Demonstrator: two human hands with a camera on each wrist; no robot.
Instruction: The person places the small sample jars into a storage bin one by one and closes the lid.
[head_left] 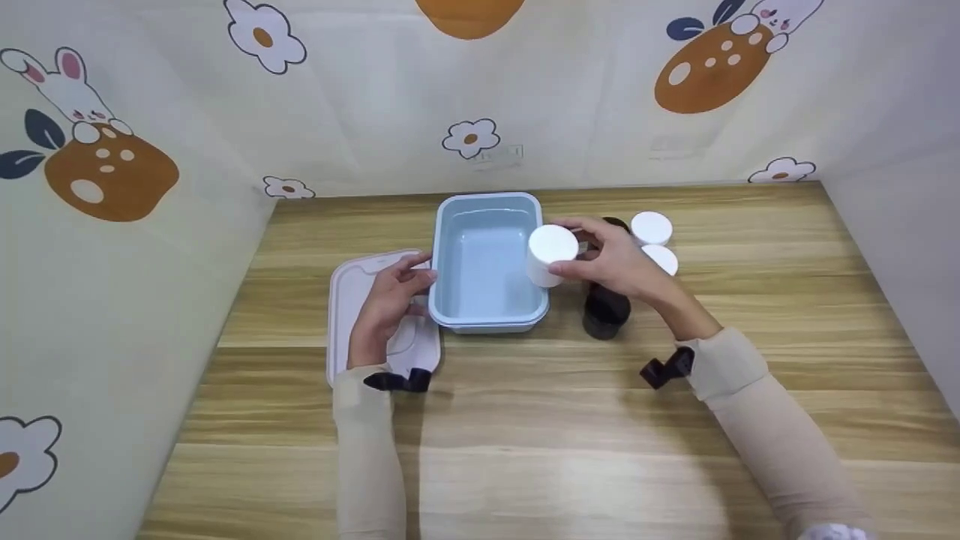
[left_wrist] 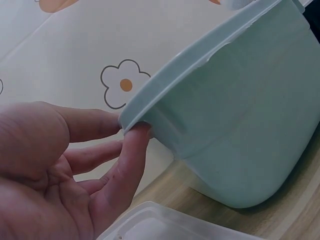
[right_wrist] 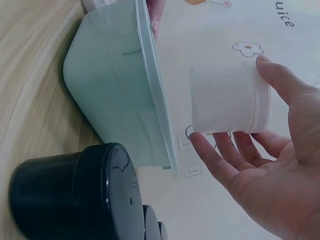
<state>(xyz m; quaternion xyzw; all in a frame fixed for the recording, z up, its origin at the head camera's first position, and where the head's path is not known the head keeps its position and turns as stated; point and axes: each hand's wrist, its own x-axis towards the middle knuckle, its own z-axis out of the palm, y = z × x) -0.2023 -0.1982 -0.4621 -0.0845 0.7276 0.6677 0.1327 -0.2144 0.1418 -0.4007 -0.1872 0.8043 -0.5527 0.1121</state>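
A white lidded jar (head_left: 553,255) is held in my right hand (head_left: 611,259), above the right rim of a light blue plastic box (head_left: 487,274). In the right wrist view, the thumb and fingers grip the jar (right_wrist: 225,99) on opposite sides, clear of the box wall (right_wrist: 112,75). My left hand (head_left: 390,300) is at the box's left side. The left wrist view has its fingertips pinching the overhanging rim (left_wrist: 165,82). Beneath the left hand lies a pale flat lid (head_left: 349,315) on the table.
Several black jars (head_left: 606,311) stand in a row right of the box, partly hidden by the right hand. Beyond them are two white jars (head_left: 651,227). The wooden table (head_left: 525,435) meets a patterned cloth wall (head_left: 375,112) at the back.
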